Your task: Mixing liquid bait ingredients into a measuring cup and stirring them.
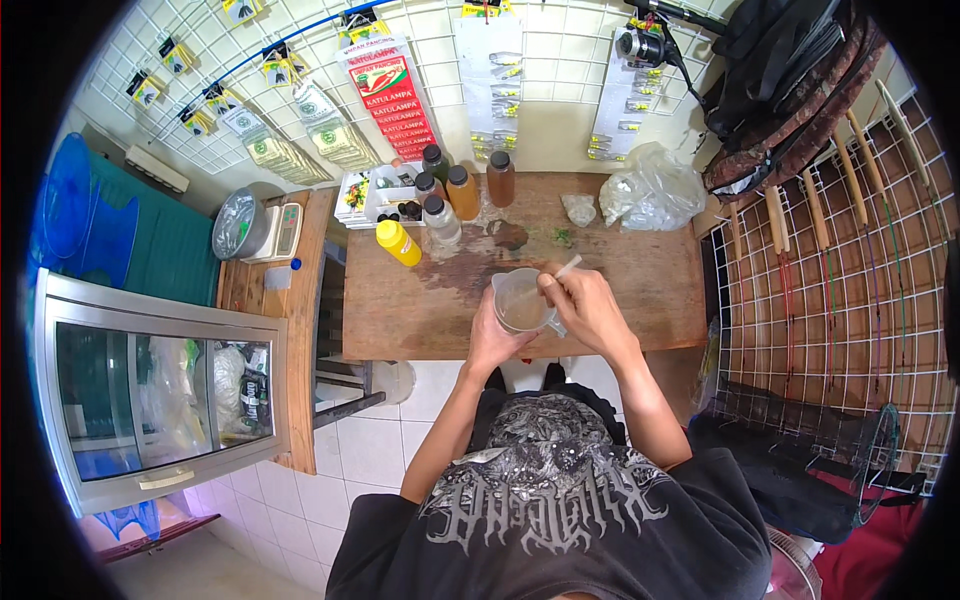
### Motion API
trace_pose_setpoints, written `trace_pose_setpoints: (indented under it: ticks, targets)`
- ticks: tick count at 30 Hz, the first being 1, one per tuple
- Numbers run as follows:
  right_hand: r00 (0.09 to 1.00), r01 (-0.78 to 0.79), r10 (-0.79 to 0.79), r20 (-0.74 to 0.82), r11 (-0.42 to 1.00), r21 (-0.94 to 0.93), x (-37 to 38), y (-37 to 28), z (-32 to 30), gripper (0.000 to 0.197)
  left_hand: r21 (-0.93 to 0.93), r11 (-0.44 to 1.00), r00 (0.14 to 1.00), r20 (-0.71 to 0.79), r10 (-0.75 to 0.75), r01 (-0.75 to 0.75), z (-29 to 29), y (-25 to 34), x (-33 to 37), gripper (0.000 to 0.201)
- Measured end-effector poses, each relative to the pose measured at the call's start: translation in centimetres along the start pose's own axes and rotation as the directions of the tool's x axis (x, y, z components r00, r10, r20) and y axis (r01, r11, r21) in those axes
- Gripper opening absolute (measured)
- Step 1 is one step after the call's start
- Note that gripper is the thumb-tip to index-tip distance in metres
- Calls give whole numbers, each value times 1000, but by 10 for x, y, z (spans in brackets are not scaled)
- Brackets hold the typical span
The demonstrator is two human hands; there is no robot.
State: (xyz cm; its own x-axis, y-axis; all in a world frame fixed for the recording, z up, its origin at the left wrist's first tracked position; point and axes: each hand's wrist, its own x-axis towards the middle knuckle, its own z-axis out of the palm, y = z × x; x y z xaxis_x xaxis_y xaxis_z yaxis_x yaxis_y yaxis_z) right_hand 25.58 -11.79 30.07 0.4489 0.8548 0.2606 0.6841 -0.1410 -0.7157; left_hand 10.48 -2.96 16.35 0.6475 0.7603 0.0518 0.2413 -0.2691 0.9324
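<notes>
At the near edge of the wooden table (620, 275), my left hand (488, 334) is wrapped round the side of a clear plastic cup (507, 279). Murky, brownish contents show inside it. My right hand (592, 310) is closed on a pale stick (569, 266), whose upper end sticks out above the fingers. The stick's lower part slants down into the cup, and its tip cannot be made out. Just beyond the cup, dark wet-looking stains mark the wood. A yellow squeeze bottle (399, 243) stands to the left, nearest my left hand.
Several dark-capped bottles (463, 193) stand at the back beside a white organizer (350, 208). Clear plastic bags (655, 190) lie back right. Left are a kitchen scale (287, 232), a metal bowl (238, 222) and a glass-fronted cabinet (165, 390). A wire grid (830, 290) with rods borders the right.
</notes>
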Motion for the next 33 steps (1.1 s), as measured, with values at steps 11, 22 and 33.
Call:
trace_pose_setpoints:
  ticks: [11,22,33]
  targets:
    - [997,-56,63,35,986,-156,-1,3,3,26,27,1000,1000,-6,7,-7,2,-2,-5,100]
    - [987,-58,45,157,995,79,-1,0,1,26,17,999,999,22,-41,41,4,1,-4,95]
    - [1000,-8,9,5,996,-89,-1,2,3,26,75,996,999,1,39,-39,0,2,-2,94]
